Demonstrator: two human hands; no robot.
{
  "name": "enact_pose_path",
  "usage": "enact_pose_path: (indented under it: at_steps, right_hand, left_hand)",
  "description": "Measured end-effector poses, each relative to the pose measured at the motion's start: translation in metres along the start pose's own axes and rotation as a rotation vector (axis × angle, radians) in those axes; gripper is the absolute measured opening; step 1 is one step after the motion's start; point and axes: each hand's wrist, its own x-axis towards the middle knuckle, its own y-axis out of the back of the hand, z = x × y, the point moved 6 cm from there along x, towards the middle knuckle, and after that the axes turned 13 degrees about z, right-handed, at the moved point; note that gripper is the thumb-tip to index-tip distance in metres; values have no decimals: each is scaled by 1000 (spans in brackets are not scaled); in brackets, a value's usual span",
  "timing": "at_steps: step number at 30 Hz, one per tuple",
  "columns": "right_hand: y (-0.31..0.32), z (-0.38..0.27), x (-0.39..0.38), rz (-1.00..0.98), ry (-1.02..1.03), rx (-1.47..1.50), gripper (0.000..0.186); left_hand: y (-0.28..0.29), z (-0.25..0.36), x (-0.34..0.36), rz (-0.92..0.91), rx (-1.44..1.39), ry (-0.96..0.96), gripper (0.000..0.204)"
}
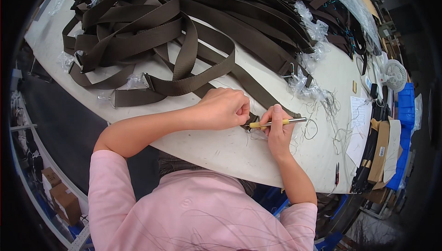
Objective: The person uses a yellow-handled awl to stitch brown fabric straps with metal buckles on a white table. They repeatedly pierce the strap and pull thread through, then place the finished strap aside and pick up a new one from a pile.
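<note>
My left hand is closed around the end of a dark brown webbing strap near the table's front edge. My right hand grips a thin pen-like tool with a yellow grip and a metal shaft, held level, its tip at the strap end by my left fingers. A small metal fitting on the strap end is mostly hidden under my hands.
A large heap of brown straps with metal buckles and clear plastic wraps covers the far half of the white table. Loose thread ends lie to the right. Papers, cardboard pieces, a small white fan and blue bins are at the right.
</note>
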Motion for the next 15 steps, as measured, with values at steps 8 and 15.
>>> enact_pose_path:
  at_steps: [8,15]
  right_hand:
    - [-1,-1,-1,-6,3,0,56]
    - [16,-7,11,166,1,301,55]
  left_hand:
    - [0,-1,0,9,-6,6,13]
    - [2,-8,5,90,-113,-39,11]
